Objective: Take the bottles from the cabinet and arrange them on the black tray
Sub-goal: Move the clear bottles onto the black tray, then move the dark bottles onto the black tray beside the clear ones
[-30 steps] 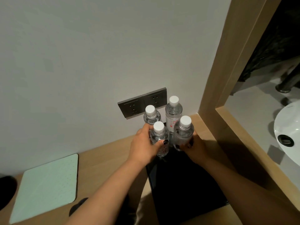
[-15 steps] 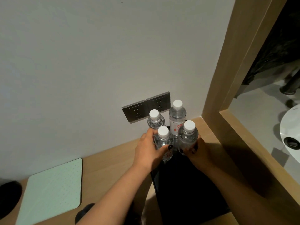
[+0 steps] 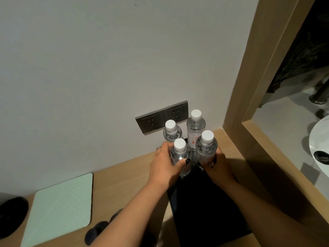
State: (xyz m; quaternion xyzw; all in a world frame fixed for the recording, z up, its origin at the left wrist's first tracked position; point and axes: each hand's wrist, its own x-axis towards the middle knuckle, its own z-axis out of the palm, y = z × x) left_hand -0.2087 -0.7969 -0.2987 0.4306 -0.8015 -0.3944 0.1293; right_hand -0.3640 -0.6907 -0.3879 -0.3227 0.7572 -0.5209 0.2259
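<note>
Both forearms reach forward over the black tray (image 3: 204,211), which lies on the wooden counter (image 3: 124,175) against the wall. The left hand (image 3: 164,165) wraps around the front left bottle (image 3: 180,158), thumb across its front and fingers curled behind it. The right hand (image 3: 219,164) grips the front right bottle (image 3: 206,148) from the right side, its fingers curled around the lower body. Both bottles stand upright at the far end of the tray. Just behind them stand two more capped bottles, the back left bottle (image 3: 171,131) and the taller back right bottle (image 3: 195,125), near the wall sockets (image 3: 161,118). A pale green mat (image 3: 58,207) lies well apart on the left.
</note>
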